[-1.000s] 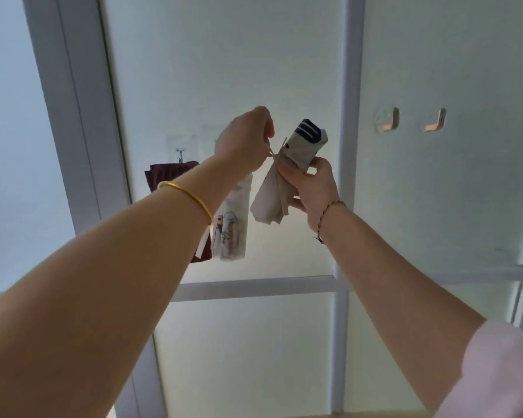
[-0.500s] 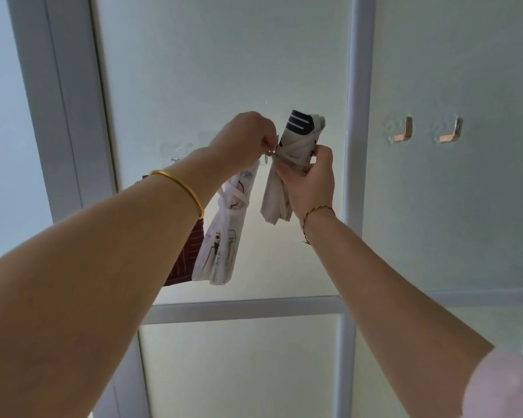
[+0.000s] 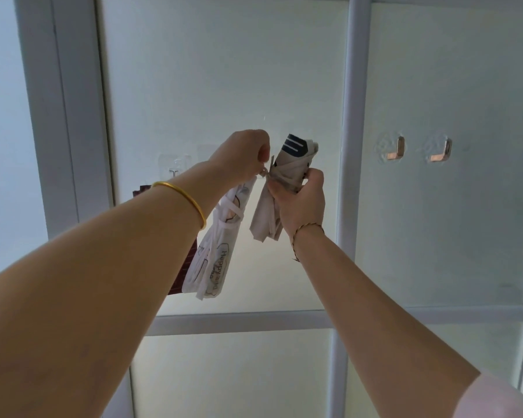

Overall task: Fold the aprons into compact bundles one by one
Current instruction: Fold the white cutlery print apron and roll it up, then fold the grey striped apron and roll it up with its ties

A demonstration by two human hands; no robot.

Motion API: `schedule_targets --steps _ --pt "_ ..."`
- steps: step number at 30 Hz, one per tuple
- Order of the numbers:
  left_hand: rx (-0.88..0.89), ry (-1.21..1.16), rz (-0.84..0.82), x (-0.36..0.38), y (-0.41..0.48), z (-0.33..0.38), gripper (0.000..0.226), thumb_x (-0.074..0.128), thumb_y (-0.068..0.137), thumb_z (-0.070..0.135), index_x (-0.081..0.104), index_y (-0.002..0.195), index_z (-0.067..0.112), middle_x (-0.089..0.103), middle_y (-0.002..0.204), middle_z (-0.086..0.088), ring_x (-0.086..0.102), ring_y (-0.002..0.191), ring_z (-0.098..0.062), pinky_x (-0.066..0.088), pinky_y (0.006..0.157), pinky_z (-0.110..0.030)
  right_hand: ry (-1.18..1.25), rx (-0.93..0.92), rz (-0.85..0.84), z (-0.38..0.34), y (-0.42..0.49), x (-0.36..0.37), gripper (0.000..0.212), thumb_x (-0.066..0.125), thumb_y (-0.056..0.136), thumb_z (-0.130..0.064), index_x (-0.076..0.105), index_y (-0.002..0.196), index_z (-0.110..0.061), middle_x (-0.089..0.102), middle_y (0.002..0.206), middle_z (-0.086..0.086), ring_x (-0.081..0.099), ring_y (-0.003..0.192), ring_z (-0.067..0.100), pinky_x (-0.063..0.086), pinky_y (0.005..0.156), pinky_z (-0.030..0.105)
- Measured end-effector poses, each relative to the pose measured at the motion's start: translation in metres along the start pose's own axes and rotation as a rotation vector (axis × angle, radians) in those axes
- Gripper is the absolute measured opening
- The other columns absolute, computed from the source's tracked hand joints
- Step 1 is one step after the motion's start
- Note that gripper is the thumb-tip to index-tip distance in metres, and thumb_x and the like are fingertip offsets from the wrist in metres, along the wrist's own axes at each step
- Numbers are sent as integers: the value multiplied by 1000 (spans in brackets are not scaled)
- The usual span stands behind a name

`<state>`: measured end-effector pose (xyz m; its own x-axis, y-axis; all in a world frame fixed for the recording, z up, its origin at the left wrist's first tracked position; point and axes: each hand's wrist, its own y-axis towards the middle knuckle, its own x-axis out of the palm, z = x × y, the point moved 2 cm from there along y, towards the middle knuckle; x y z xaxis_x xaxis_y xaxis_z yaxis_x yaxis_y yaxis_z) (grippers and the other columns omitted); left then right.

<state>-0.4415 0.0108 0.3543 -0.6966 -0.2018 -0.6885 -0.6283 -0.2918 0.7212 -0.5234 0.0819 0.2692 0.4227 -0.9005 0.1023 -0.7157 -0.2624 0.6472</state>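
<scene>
A: What do we have up at the glass panel (image 3: 224, 70)?

B: We see both arms raised. The right hand (image 3: 299, 194) is wrapped round a rolled white bundle (image 3: 287, 173) with a dark striped patch at its top; thumb and fingers are curled on its tied middle, and its loose end hangs below the hand.

A: And the left hand (image 3: 242, 152)?

B: Its fingers are curled and pinch something small just left of the bundle, at the bundle's tie. We cannot tell whether it is a loop of the tie or a hook.

A: Other aprons?

B: A printed bundle (image 3: 215, 251), white with lettering, hangs just below the left hand, partly behind the wrist. A dark red bundle (image 3: 181, 276) hangs behind the forearm, mostly hidden.

A: Anything else on the panel?

B: A clear hook (image 3: 175, 167) above the red one, and two metal hooks (image 3: 396, 152) on the next pane, past the frame post (image 3: 351, 146). A gold bangle (image 3: 184, 194) sits on the left wrist, a cord bracelet (image 3: 307, 230) on the right.
</scene>
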Motion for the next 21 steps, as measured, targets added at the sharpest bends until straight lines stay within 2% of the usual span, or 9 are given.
schedule_targets --steps 3,9,13,15,18,21 --pt "-5 6 5 2 1 1 11 63 84 2 63 94 6 58 101 -8 55 97 -23 43 76 -27 -3 17 35 2 0 1 44 71 82 -37 39 105 -17 54 82 -13 61 80 16 56 76 40" --pt "-21 -6 -11 5 1 -1 14 62 88 6 71 98 6 65 104 -7 58 101 -20 41 79 -21 -50 29 41 6 -5 2 45 69 82 -40 39 106 -16 56 88 -8 62 83 19 55 75 41" --pt "-32 13 -40 6 2 -4 16 59 89 8 72 99 9 67 106 -5 59 101 -19 46 86 -24 -106 42 23 14 -10 2 45 67 83 -40 38 106 -15 58 93 -5 61 84 21 54 76 43" --pt "-47 11 -47 5 2 -4 16 57 91 9 72 97 11 67 107 -3 60 102 -19 48 92 -31 -129 50 7 19 -12 4 45 66 84 -40 37 107 -15 57 95 -5 60 85 22 54 77 44" --pt "-115 -25 52 3 -1 -9 21 50 93 9 69 93 17 66 107 -2 59 102 -21 48 94 -41 -158 58 -29 22 -16 7 46 65 85 -41 36 109 -15 57 98 -3 60 87 23 54 77 43" --pt "-203 -54 209 -5 -16 -13 25 44 92 6 66 98 16 60 112 -5 56 103 -24 45 95 -43 -141 85 -126 19 -24 5 44 62 87 -37 34 111 -11 55 93 -1 58 83 22 51 72 39"
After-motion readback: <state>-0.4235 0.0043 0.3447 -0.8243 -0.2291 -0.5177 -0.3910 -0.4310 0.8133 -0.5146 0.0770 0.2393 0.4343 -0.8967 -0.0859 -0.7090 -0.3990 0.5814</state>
